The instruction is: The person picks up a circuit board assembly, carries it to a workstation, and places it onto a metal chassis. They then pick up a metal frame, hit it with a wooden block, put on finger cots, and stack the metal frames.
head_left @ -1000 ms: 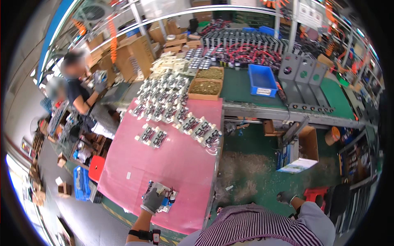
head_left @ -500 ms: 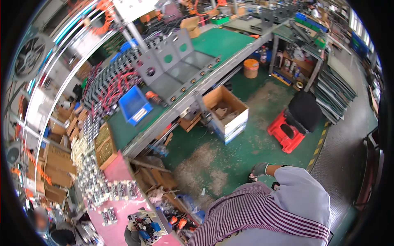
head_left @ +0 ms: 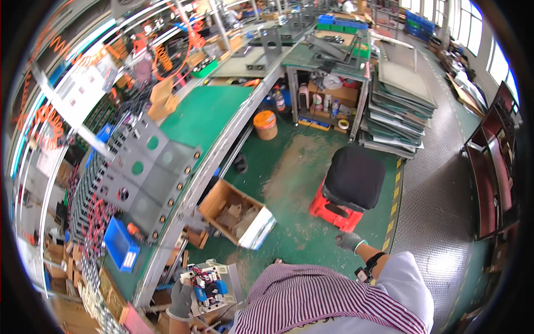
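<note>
My left hand (head_left: 181, 300), in a grey glove, is closed on the left edge of a component assembly (head_left: 210, 288). It is a pale plate carrying blue blocks, dark parts and red and black wires, held beside the bench's near end. My right hand (head_left: 349, 241), also gloved, hangs out to the right over the floor near a stool with a black seat (head_left: 356, 178) and a red base (head_left: 335, 211). Its fingers look loosely stretched, with nothing visible in them. A dark strap with a small device (head_left: 364, 274) is round my right wrist.
A green-topped workbench (head_left: 208, 114) runs away at left, bearing a blue bin (head_left: 120, 245) and grey metal brackets (head_left: 142, 167). An open carton (head_left: 258, 225) stands on the floor beside it. Further off are an orange bucket (head_left: 265, 124) and stacked sheets (head_left: 395, 106).
The view has swung to the right, toward the stool and aisle. My left hand has carried the assembly off the pink tabletop. My right hand remains out to the side.
</note>
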A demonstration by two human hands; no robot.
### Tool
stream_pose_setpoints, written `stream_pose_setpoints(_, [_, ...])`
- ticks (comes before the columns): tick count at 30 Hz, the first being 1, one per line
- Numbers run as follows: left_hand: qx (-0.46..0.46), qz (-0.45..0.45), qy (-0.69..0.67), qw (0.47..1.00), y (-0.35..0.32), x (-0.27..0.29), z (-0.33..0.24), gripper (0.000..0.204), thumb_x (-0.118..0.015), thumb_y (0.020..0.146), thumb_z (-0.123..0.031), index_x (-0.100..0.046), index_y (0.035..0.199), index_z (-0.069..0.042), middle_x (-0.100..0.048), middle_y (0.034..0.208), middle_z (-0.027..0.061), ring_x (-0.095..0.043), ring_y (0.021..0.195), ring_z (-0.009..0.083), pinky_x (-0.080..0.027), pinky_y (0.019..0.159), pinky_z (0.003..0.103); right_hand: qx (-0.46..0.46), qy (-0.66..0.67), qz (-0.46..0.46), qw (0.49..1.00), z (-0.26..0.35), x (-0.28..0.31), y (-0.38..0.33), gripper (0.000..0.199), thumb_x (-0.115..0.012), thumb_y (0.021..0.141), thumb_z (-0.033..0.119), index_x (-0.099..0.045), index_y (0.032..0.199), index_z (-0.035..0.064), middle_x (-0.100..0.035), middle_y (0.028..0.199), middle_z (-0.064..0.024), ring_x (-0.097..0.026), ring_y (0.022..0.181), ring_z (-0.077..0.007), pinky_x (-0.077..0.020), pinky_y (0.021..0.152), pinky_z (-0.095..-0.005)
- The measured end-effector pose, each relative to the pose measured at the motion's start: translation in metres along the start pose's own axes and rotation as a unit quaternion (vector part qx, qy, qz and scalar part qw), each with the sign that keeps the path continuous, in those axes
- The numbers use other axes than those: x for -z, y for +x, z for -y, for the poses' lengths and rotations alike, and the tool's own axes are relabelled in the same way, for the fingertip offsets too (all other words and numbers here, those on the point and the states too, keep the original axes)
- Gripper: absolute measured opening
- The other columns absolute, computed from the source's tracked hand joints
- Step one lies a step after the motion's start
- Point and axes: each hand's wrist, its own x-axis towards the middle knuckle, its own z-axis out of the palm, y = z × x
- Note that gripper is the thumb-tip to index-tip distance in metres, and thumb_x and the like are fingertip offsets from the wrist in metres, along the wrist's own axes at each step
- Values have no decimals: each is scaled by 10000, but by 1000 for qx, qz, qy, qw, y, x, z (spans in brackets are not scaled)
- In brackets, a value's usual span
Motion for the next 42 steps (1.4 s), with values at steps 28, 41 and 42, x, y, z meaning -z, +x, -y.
stream_pose_setpoints(28, [-301, 203, 180, 914, 708, -358, -319, 324, -458, 935, -192, -515, 1141, 51, -595, 1025, 96, -549, 897, 167, -439, 828, 309, -175, -44, -7, 984, -61, 358, 348, 355, -453, 832, 306, -672, 1007, 88, -650, 1048, -126, -601, 1003, -316, -466, 877, -406])
stream_pose_setpoints(41, [-222, 7, 530, 818, 1007, -383, -449, 514, -476, 884, -475, -608, 974, 14, -614, 894, 248, -591, 840, 393, -457, 747, 448, -78, 207, -211, 952, -47, 614, 586, 313, -639, 739, 254, -645, 999, 78, -657, 896, -152, -628, 859, -326, -484, 767, -385])
stream_pose_setpoints(42, [-167, 43, 446, 878, 1046, -384, -456, 551, -452, 889, -497, -602, 1002, 21, -611, 961, 261, -582, 919, 402, -449, 808, 441, -65, 183, -246, 950, -44, 611, 591, 272, -640, 735, 218, -647, 954, 58, -654, 816, -142, -637, 751, -289, -494, 689, -376])
